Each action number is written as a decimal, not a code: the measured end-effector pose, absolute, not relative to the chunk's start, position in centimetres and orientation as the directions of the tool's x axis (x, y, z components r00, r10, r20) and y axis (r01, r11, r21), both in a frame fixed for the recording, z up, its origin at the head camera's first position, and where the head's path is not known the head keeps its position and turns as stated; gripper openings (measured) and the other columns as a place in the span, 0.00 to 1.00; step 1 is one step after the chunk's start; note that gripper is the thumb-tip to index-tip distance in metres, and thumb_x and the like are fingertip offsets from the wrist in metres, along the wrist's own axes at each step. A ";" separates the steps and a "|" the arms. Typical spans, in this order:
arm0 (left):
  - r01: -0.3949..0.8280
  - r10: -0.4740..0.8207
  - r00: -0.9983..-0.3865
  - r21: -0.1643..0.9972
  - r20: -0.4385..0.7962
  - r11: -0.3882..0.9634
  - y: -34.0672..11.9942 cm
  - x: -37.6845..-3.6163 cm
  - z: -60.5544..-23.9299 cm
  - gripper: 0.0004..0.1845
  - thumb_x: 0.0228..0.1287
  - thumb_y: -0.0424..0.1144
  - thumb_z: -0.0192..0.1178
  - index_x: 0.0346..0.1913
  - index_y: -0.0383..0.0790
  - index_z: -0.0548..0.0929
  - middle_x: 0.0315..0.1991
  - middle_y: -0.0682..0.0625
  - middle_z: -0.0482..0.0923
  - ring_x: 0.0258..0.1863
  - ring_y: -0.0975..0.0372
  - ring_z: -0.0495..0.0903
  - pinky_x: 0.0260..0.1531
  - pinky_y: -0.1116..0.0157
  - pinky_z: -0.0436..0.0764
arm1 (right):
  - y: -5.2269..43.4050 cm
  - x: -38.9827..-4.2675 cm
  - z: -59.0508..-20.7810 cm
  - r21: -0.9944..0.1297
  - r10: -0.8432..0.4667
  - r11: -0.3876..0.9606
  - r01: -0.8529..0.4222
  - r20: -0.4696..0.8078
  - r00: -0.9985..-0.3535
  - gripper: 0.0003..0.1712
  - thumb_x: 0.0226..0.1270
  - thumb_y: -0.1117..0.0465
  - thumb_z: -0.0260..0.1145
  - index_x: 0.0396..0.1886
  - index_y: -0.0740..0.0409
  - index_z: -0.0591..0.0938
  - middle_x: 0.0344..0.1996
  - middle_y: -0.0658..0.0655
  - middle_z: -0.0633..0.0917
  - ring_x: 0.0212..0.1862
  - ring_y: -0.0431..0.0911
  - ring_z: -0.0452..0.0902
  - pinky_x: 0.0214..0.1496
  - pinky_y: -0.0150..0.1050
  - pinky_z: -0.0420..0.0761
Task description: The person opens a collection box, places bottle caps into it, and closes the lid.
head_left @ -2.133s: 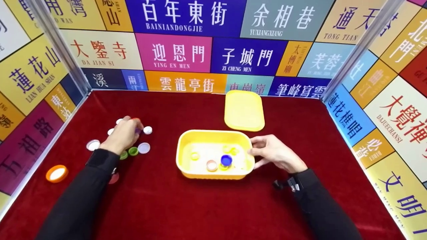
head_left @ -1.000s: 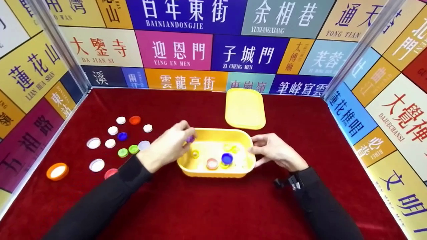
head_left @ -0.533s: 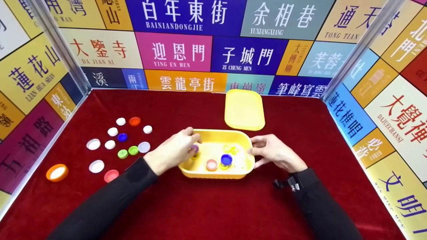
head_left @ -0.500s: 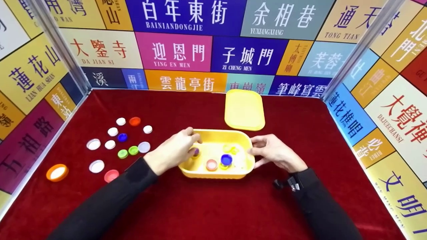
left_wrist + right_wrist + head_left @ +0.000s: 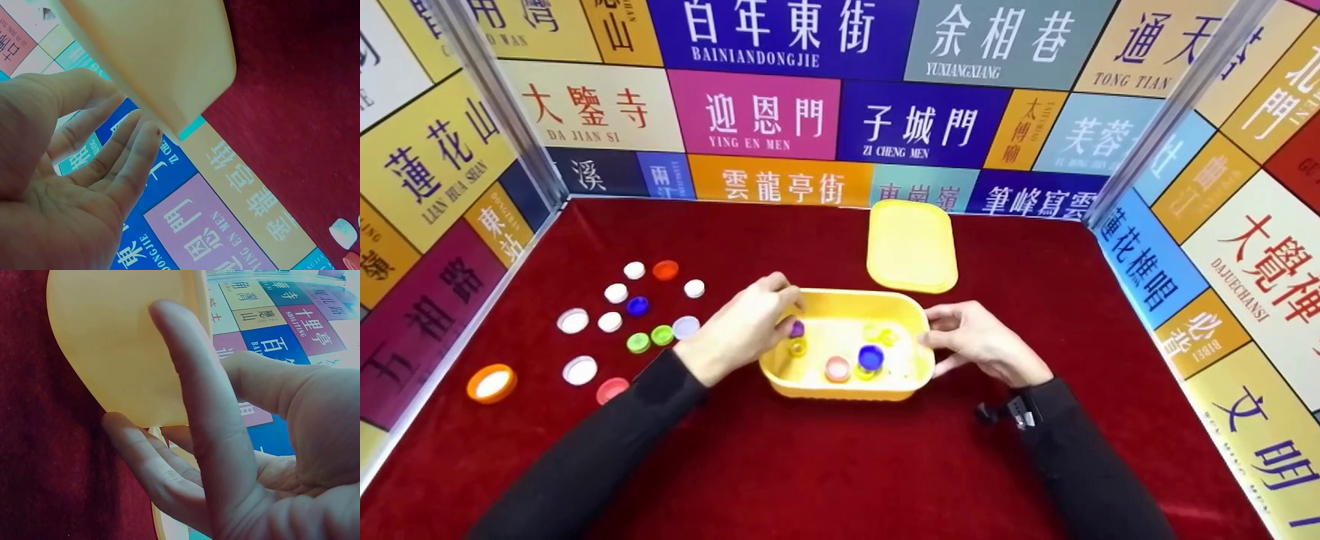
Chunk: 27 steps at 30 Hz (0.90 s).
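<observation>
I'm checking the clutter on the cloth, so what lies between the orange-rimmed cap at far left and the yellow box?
In the head view, loose caps: a white cap and a pink cap, then the left hand at the yellow box. The orange-rimmed cap lies apart.

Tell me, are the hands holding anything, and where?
The right hand holds the yellow plastic tub by its right end wall. The left hand looks open, with the small purple bottle cap just beside its fingertips.
</observation>
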State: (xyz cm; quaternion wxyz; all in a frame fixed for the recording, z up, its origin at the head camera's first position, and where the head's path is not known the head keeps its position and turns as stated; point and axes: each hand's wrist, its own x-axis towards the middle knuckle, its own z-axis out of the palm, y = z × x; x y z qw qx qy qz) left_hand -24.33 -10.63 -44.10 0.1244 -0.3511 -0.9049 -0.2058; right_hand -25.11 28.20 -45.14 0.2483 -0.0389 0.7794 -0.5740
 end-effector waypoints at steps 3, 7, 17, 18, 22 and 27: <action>0.673 0.560 -0.732 0.289 0.387 0.681 -11.0 -24.6 -44.0 0.10 0.75 0.30 0.77 0.55 0.34 0.92 0.50 0.37 0.86 0.46 0.48 0.89 0.54 0.53 0.95 | 28.3 -25.1 -45.0 -0.915 -0.350 0.336 0.225 -0.343 -0.872 0.32 0.80 0.70 0.74 0.80 0.71 0.80 0.66 0.77 0.89 0.51 0.56 0.97 0.45 0.50 0.98; 0.631 0.507 -0.766 0.309 0.395 0.712 -11.8 -25.0 -44.1 0.10 0.77 0.31 0.75 0.57 0.35 0.92 0.51 0.38 0.86 0.49 0.47 0.88 0.57 0.52 0.95 | 28.3 -25.2 -45.0 -0.915 -0.360 0.337 0.220 -0.341 -0.869 0.32 0.81 0.70 0.73 0.80 0.70 0.81 0.66 0.77 0.89 0.52 0.56 0.98 0.46 0.50 0.98; 0.501 0.365 -0.849 0.364 0.381 0.785 -15.1 -26.1 -44.9 0.12 0.82 0.35 0.71 0.61 0.36 0.92 0.56 0.37 0.86 0.56 0.42 0.88 0.64 0.46 0.93 | 28.1 -24.9 -45.6 -0.919 -0.366 0.331 0.215 -0.335 -0.868 0.32 0.80 0.70 0.73 0.80 0.72 0.81 0.65 0.77 0.90 0.51 0.56 0.98 0.44 0.50 0.98; 0.483 0.349 -0.859 0.370 0.373 0.794 -15.5 -26.2 -45.1 0.13 0.81 0.35 0.70 0.62 0.37 0.92 0.56 0.37 0.86 0.57 0.42 0.88 0.65 0.45 0.93 | 28.1 -24.9 -45.7 -0.919 -0.367 0.332 0.214 -0.335 -0.868 0.32 0.80 0.70 0.73 0.80 0.72 0.81 0.65 0.77 0.90 0.50 0.56 0.98 0.44 0.50 0.98; 0.420 0.302 -0.894 0.383 0.331 0.823 -17.0 -26.9 -45.9 0.15 0.81 0.35 0.69 0.65 0.36 0.90 0.59 0.34 0.85 0.61 0.38 0.86 0.67 0.42 0.90 | 28.1 -24.9 -45.7 -0.919 -0.367 0.332 0.211 -0.332 -0.869 0.32 0.80 0.70 0.73 0.80 0.72 0.80 0.65 0.76 0.91 0.50 0.56 0.98 0.44 0.50 0.98; 0.368 0.261 -0.917 0.385 0.302 0.847 -18.9 -27.9 -46.5 0.18 0.80 0.34 0.68 0.67 0.33 0.88 0.62 0.29 0.83 0.62 0.33 0.84 0.66 0.37 0.89 | 28.2 -25.2 -45.4 -0.918 -0.355 0.337 0.209 -0.330 -0.875 0.31 0.80 0.70 0.73 0.79 0.72 0.81 0.64 0.76 0.91 0.49 0.56 0.98 0.43 0.49 0.98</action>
